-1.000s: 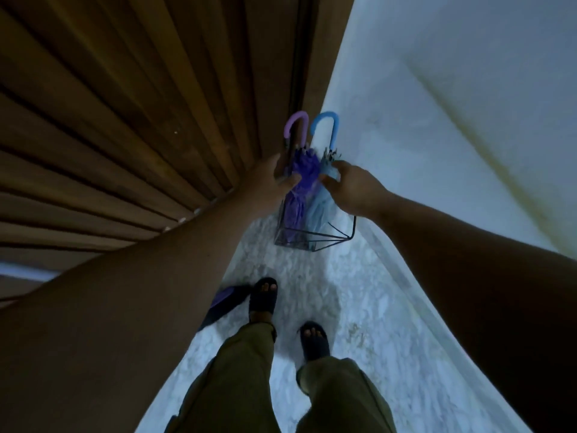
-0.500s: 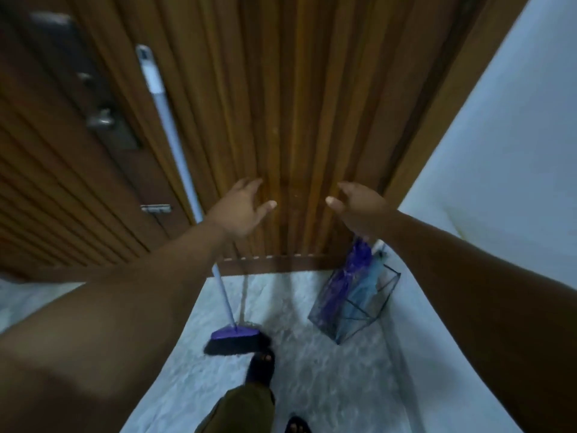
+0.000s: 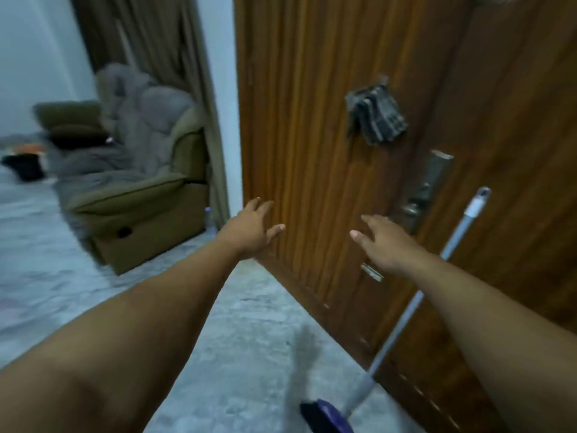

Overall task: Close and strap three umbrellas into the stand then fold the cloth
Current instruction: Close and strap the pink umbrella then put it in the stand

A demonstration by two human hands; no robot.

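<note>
Left hand [image 3: 249, 232] and right hand [image 3: 385, 245] outstretched, fingers spread, grasping nothing. Dark checked cloth [image 3: 376, 115] hanging on wooden door [image 3: 312, 120]. No legible writing.

Grooved, glossy wooden door [image 3: 312, 120]; dull metal lock plate [image 3: 432, 179]; woven checked cloth [image 3: 376, 115]; speckled stone floor [image 3: 249, 354].

A dark grey checked cloth [image 3: 377, 115], seemingly loosely bunched, hangs on the wooden door.
</note>
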